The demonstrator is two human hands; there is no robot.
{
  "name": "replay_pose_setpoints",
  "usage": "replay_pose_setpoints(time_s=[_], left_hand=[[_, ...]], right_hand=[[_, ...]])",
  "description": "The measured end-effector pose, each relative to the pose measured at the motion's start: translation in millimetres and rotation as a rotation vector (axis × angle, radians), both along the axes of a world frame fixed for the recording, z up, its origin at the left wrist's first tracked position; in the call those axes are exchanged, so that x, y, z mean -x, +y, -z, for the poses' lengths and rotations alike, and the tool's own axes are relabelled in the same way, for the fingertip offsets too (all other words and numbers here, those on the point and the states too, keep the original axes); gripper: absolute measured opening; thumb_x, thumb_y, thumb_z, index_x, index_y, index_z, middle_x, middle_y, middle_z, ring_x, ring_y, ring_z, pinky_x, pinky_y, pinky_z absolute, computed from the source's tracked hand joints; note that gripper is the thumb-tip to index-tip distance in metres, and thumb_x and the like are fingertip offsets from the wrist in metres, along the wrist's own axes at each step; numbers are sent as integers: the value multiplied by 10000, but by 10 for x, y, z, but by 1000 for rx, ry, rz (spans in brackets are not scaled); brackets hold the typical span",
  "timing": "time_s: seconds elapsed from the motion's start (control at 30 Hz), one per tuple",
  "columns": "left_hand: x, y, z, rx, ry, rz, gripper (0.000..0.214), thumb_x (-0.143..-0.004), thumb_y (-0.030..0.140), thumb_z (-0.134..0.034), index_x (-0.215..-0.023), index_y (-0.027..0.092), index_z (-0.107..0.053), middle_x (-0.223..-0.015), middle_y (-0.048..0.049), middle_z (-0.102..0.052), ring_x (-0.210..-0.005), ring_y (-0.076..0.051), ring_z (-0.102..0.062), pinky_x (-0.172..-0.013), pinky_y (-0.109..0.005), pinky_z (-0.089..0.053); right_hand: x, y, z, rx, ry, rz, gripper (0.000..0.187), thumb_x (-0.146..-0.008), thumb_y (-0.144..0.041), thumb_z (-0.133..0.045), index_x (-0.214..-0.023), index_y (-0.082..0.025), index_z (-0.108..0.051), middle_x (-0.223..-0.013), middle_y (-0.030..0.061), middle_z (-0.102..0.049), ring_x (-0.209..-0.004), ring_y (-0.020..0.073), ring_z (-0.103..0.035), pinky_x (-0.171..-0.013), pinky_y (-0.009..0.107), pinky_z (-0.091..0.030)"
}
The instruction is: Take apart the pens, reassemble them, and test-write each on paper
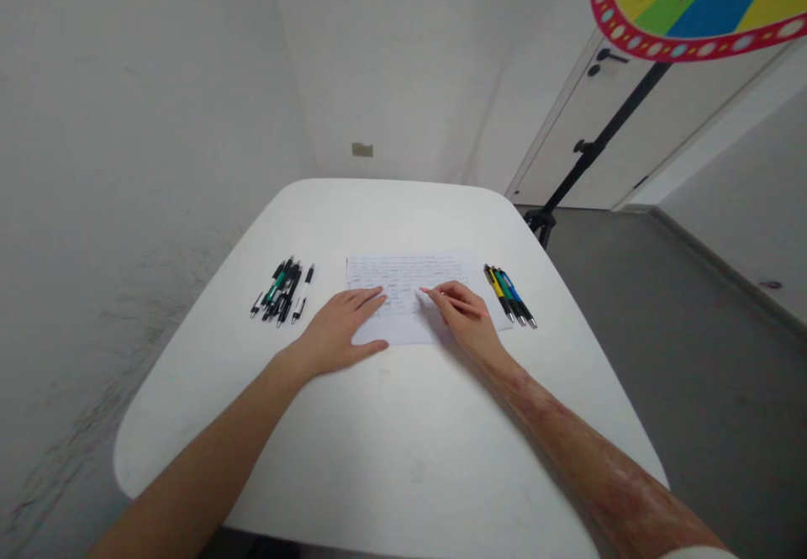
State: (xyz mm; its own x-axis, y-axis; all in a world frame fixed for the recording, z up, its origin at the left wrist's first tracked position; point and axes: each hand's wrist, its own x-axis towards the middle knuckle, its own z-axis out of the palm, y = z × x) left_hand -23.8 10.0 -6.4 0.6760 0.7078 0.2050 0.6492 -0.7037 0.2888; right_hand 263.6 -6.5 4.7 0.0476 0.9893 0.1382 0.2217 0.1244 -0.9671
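Observation:
A sheet of paper covered with lines of handwriting lies on the white table. My left hand rests flat on the sheet's left side, fingers spread, holding nothing. In my right hand is a pink pen, pinched with its tip on or just above the written lines; which of the two I cannot tell. Just right of that hand lie several pens, yellow, green and blue with black grips. To the left of my left hand sits a heap of mostly black pens, some green or white.
A wall runs behind the table and another along its left. At the right, a colourful prize wheel stands on a black pole in front of a white door. Grey floor shows beyond the table's right edge.

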Motion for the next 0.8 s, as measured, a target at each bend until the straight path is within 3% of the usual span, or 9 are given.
replay_pose_setpoints(time_s=[0.07, 0.17, 0.3, 0.53, 0.63, 0.73, 0.8], left_hand=[[6, 3, -14, -9, -16, 27, 724, -1031, 572, -692, -1663, 286, -487, -1736, -110, -475, -1545, -343, -505, -1292, -561, -406], [16, 7, -33, -15, -30, 49, 659, -1040, 549, -686, -1629, 295, -537, -1711, -109, -509, -1516, -348, -535, -1273, -570, -430], [31, 16, -32, -18, -28, 48, 649, -1041, 534, -690, -1626, 296, -540, -1711, -103, -512, -1517, -345, -537, -1273, -570, -432], [77, 29, -42, -36, -1, 49, 651, -1036, 517, -702, -1621, 279, -544, -1707, -108, -516, -1513, -338, -542, -1271, -562, -433], [95, 33, -77, -40, 24, 59, 639, -1036, 506, -703, -1606, 257, -557, -1700, -114, -525, -1513, -333, -544, -1276, -555, -430], [100, 31, -96, -38, 24, 58, 634, -1034, 495, -701, -1604, 258, -557, -1701, -109, -524, -1514, -332, -544, -1283, -552, -426], [98, 27, -94, -36, 15, 51, 639, -1031, 490, -699, -1608, 260, -552, -1704, -108, -521, -1516, -334, -541, -1287, -557, -421]], right_hand=[[-93, -28, -18, 12, 27, -97, 406, -921, -581, -775, -1050, -198, -733, -868, 49, -726, -670, 157, -569, -590, 295, -445], [-292, -91, -7, 71, 118, -231, 591, -900, -586, -776, -1348, -217, -662, -1147, 114, -774, -644, 144, -582, -512, 276, -434], [-556, -151, 40, 33, 191, -216, 640, -952, -681, -666, -1402, -227, -641, -1330, 176, -753, -678, 170, -641, -497, 292, -484], [-759, -88, -97, -46, 198, -68, 631, -974, -751, -620, -1278, -206, -713, -1254, 182, -790, -723, 197, -661, -480, 292, -527], [-886, -46, -199, -73, 131, 86, 549, -972, -717, -680, -1215, -227, -719, -1221, 148, -806, -681, 171, -660, -462, 263, -502], [-1098, 12, -232, -41, -17, 192, 526, -946, -699, -715, -1103, -199, -753, -939, 96, -814, -522, 134, -556, -424, 255, -408], [-1246, 48, -232, 13, -239, 213, 549, -947, -716, -686, -991, -176, -779, -708, 50, -741, -464, 132, -493, -446, 273, -369]])
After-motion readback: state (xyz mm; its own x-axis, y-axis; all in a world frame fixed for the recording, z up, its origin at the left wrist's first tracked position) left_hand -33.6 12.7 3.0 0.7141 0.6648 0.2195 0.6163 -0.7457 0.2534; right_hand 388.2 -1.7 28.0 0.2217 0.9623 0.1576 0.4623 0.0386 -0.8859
